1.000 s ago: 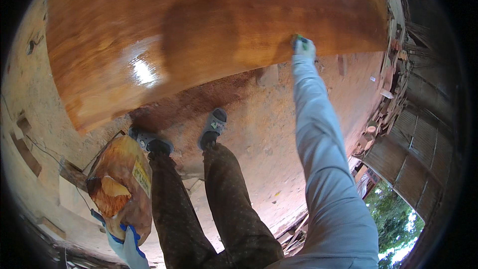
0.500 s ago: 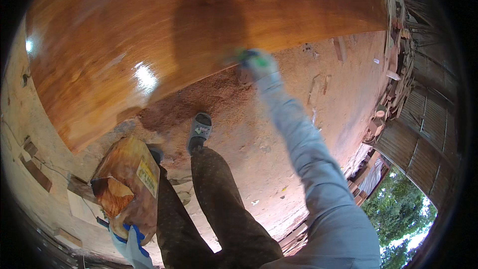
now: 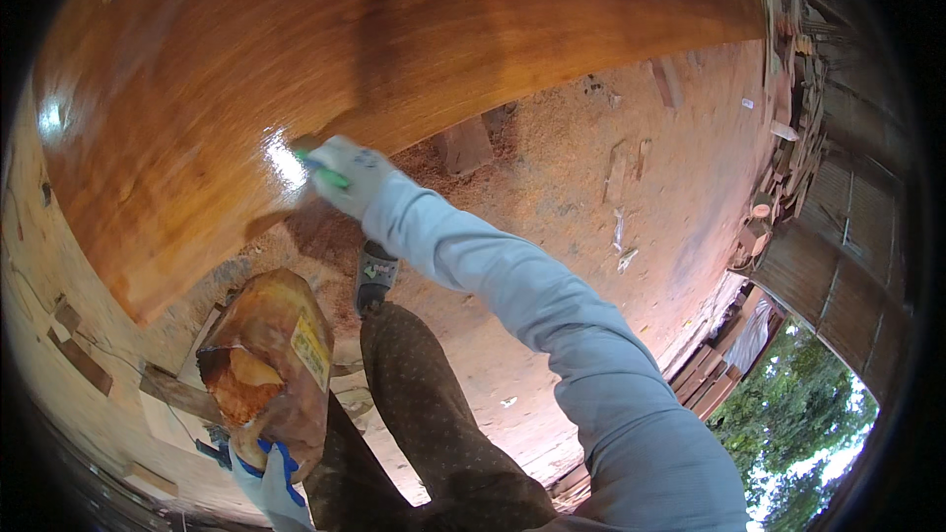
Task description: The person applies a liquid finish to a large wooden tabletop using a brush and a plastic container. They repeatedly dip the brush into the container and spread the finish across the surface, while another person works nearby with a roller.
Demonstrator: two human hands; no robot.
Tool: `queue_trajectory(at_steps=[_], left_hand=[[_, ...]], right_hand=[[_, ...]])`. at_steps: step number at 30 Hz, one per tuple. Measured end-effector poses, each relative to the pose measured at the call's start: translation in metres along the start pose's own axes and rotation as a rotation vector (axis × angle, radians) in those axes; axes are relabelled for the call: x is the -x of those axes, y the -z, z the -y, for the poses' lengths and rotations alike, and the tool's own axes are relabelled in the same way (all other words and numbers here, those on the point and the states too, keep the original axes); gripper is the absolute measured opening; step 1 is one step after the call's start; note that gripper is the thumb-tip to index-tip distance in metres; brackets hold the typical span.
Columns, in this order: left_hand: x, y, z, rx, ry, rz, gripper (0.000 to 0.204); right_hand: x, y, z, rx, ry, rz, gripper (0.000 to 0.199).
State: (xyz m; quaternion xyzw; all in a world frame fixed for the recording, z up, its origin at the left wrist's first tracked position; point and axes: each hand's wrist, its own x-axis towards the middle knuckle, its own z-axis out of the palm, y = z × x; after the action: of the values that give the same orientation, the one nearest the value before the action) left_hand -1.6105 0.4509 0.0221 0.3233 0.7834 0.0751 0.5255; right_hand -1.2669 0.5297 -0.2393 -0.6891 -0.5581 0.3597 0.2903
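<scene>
The right hand (image 3: 350, 175), fingers clamped on a green-handled brush (image 3: 320, 170), presses it against the glossy wooden panel (image 3: 296, 49); the left hand (image 3: 266, 478) (gloved) grips the stained can (image 3: 271, 365) low, within reach.

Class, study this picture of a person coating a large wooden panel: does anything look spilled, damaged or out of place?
Yes. The cut-open plastic container held by the gloved left hand is smeared with orange-brown drips down its sides. Sawdust and loose wood scraps litter the bare floor under the glossy orange-brown wooden panel. The gloved right hand shows nothing odd.

Left hand (image 3: 264, 483) partly cut off
</scene>
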Motion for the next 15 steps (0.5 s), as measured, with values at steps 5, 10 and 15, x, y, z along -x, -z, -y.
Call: queue_trajectory(at_steps=[5, 10, 15], left_hand=[[-0.006, 0.004, 0.023, -0.003, -0.046, -0.015, 0.059], [-0.018, -0.003, 0.017, -0.010, -0.023, 0.142, 0.058], [0.005, -0.004, 0.020, 0.042, 0.016, -0.137, 0.057]], right_hand=[[-0.057, 0.094, -0.086, -0.889, -0.345, -0.347, 0.020], [-0.034, 0.333, -0.239, 0.247, -0.407, -0.765, 0.028], [-0.042, 0.181, -0.177, 0.396, -0.479, -0.460, 0.030]])
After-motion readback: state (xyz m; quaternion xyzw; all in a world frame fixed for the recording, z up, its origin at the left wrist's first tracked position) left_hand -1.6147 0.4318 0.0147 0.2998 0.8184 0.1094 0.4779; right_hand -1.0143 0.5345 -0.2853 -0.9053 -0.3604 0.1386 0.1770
